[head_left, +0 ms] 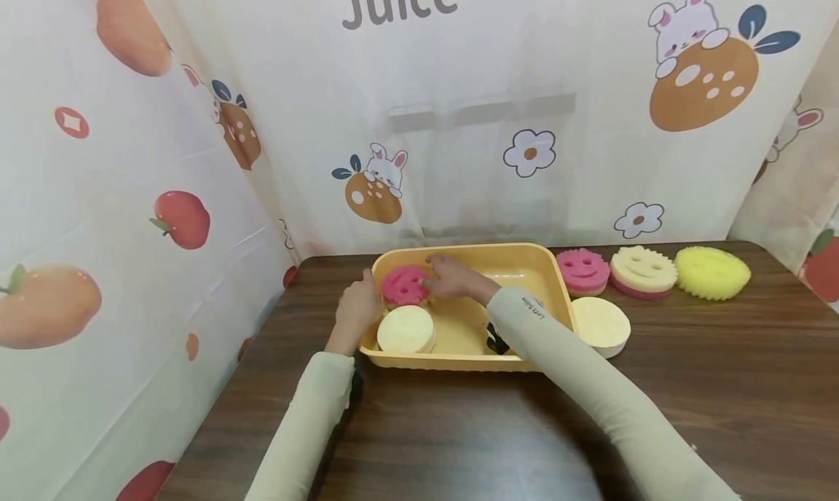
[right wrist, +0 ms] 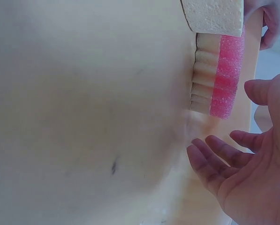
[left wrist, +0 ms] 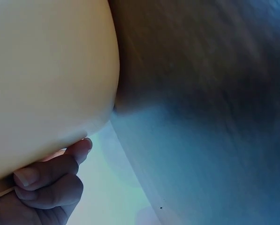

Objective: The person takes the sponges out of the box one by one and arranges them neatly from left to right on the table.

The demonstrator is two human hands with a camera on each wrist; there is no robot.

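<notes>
Holding the right hand (head_left: 451,277), fingers apart, beside a bumpy pink-and-cream smiley sponge (head_left: 401,287) in a yellow tray (head_left: 465,250); gripping its edge with the left hand (head_left: 358,309); working at a brown table (head_left: 432,435) by a bunny curtain (head_left: 472,64).

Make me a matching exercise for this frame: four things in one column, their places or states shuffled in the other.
Column one:
1. Left hand
2. Right hand
3. Yellow sponge
4. Tray

Column two:
A. Farthest right of the sponges on the table
B. Contains a plain cream sponge
C. Open beside a pink sponge
D. Gripping a left-side edge

Pairs: 1-D, 2-C, 3-A, 4-B.
</notes>
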